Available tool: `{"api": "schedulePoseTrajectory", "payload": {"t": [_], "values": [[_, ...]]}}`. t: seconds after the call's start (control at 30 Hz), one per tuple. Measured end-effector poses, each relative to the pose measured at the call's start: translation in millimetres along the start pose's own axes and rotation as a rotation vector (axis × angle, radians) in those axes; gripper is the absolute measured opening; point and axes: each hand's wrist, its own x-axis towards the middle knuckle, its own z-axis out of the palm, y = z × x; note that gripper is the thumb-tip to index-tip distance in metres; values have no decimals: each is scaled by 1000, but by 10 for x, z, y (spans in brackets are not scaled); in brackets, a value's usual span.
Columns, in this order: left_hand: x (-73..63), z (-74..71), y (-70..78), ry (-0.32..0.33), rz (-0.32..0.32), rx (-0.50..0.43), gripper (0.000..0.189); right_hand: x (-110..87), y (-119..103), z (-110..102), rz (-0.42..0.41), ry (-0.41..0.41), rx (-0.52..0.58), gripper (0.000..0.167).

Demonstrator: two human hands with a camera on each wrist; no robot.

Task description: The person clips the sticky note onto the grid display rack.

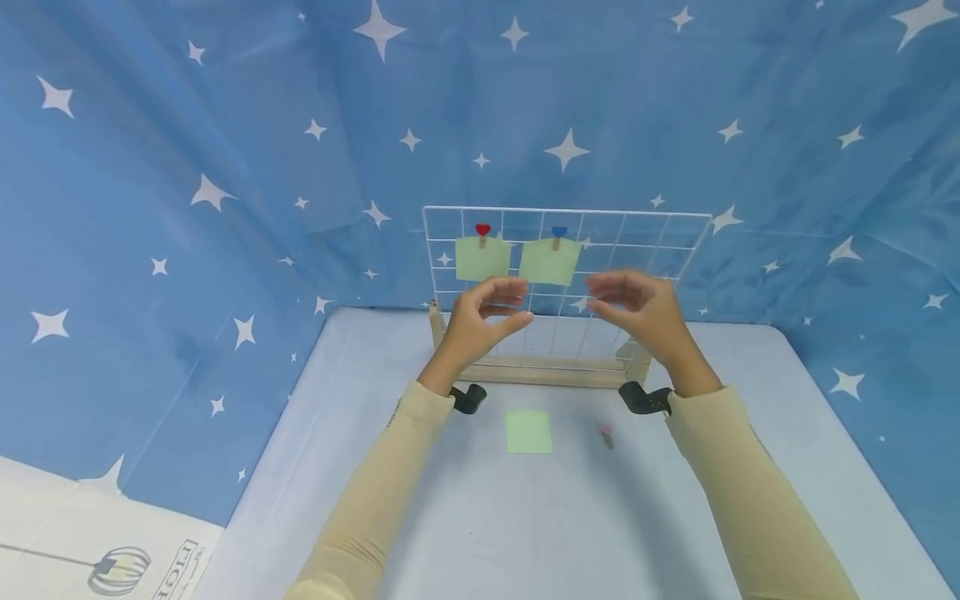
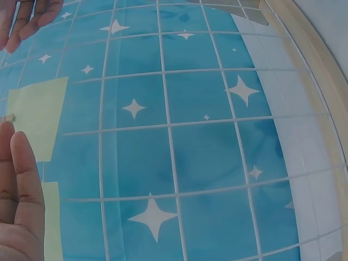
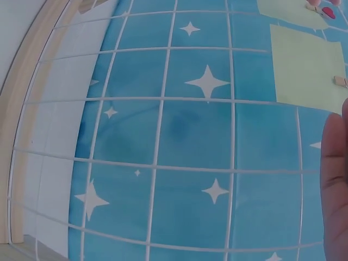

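A white wire grid (image 1: 637, 213) stands upright in a wooden base (image 1: 540, 375). Two pale green paper notes hang on it: the left note (image 1: 480, 265) under a red heart clip (image 1: 483, 231), the right note (image 1: 549, 267) under a blue heart clip (image 1: 558, 233). My left hand (image 1: 480, 318) hovers before the grid, just below the left note, fingers loosely bent and holding nothing. Facing it, my right hand (image 1: 640, 312) hovers below and right of the right note, likewise holding nothing. A third green note (image 1: 528, 432) and a pink clip (image 1: 607, 434) lie on the table.
The pale table (image 1: 480, 525) reaches back to a blue star-patterned curtain (image 1: 450, 100) behind the grid. Dark bands with black mounts (image 1: 645, 399) sit at both wrists. White printed cloth (image 1: 67, 533) shows at the lower left.
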Motion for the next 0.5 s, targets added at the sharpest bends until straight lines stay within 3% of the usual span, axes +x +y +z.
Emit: {"api": "schedulePoseTrajectory", "payload": {"t": [0.5], "values": [[-100, 21, -79, -38, -43, -32, 46, -196, 122, -68, 46, -36, -7, 29]]}}
